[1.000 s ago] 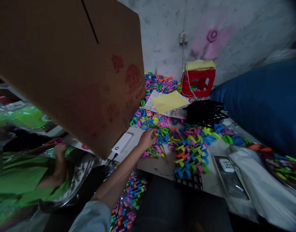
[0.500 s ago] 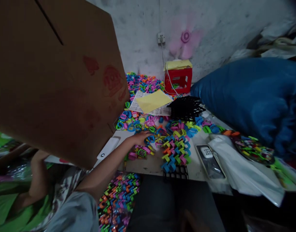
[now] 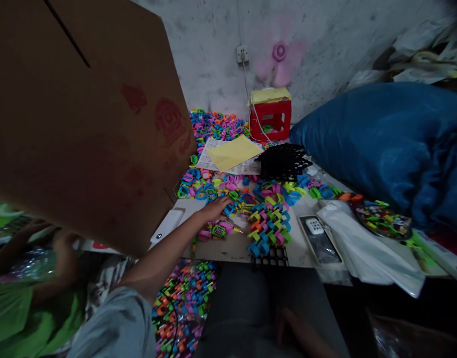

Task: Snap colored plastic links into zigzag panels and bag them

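My left hand (image 3: 214, 209) reaches forward over the low table (image 3: 228, 248), fingers stretched flat onto a heap of small colourful plastic pieces (image 3: 209, 186). Just right of it stands a black grid tray (image 3: 270, 256) partly filled with rows of the coloured pieces. A small toy watch piece (image 3: 218, 230) lies below the hand. A white power bank (image 3: 166, 226) sits to its left. My right hand (image 3: 292, 329) rests low on my dark lap; it is dim and its fingers do not show clearly.
A big cardboard box (image 3: 82, 114) fills the upper left. Another person in green (image 3: 12, 308) sits below it, with a hand (image 3: 60, 248) by the box. Yellow paper (image 3: 233, 151), stacked black grids (image 3: 284, 161), a red stool (image 3: 269, 119), a blue sack (image 3: 381, 144) and clear plastic bags (image 3: 370, 248) surround the table.
The view has swung left and down, so everything sits further left in frame. My left hand stays on the pile of pieces, shifted slightly. My right hand has come into view at the bottom.
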`<state>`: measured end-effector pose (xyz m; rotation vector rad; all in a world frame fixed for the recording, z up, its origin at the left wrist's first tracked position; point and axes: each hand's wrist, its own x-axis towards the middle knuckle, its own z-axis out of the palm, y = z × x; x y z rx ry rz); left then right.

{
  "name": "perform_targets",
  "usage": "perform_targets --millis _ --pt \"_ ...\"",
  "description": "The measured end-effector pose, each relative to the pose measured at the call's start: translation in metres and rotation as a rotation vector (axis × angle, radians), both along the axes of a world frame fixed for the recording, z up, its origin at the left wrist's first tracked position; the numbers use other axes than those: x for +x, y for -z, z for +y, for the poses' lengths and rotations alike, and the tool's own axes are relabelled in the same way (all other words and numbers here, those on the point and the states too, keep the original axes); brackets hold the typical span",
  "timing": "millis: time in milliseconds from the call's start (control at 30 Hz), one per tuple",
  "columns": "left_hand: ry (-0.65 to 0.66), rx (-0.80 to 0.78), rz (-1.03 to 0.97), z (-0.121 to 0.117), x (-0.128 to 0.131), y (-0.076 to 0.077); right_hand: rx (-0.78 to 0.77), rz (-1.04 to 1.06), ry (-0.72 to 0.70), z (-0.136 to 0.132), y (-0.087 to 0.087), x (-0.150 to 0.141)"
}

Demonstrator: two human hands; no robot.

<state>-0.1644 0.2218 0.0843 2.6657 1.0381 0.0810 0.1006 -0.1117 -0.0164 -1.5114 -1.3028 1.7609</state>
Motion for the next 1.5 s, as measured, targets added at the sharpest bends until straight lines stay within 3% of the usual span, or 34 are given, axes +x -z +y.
perform_targets --millis 233,400,567,667,767,900,1033,1133,1200,1300,1400,1500 --pt "0.049 -0.045 -0.157 -0.037 -0.024 -0.036 0.022 -0.025 -0.024 0.001 -0.001 -0.001" --pt "-0.035 -0.128 -0.146 -0.067 -0.035 -0.039 -0.004 -0.037 -0.062 0.004 -0.003 0.0" --pt "-0.174 -0.042 -0.195 -0.091 -0.04 -0.027 -0.048 -0.048 -0.049 0.005 0.004 0.001" --pt "-0.375 0.049 -0.122 -0.108 -0.045 -0.017 -0.082 -0.052 -0.022 0.004 0.005 0.001" --pt "-0.628 0.038 -0.056 -0.125 -0.054 -0.004 -0.121 -0.062 -0.036 0.005 0.004 0.002" --pt "-0.939 -0.05 -0.196 -0.144 -0.068 0.016 -0.042 -0.052 -0.077 0.005 0.005 0.006" --pt "-1.038 -0.136 -0.302 -0.155 -0.078 0.037 -0.056 -0.049 -0.112 0.004 0.01 0.007" --pt "-1.093 -0.153 -0.421 -0.161 -0.084 0.041 -0.072 -0.068 -0.072 0.004 0.01 0.006" --pt "-1.115 -0.134 -0.516 -0.167 -0.085 0.033 -0.1 -0.081 -0.058 0.004 0.005 0.003" --pt "-1.081 -0.113 -0.711 -0.188 -0.072 0.005 -0.033 -0.101 -0.003 0.005 -0.014 -0.004" --pt "-0.893 -0.195 -0.92 -0.225 -0.031 -0.027 0.229 -0.105 0.039 0.01 -0.046 -0.018" --pt "-0.64 -0.299 -0.79 -0.266 0.025 -0.044 0.366 -0.069 -0.029 0.019 -0.076 -0.035"
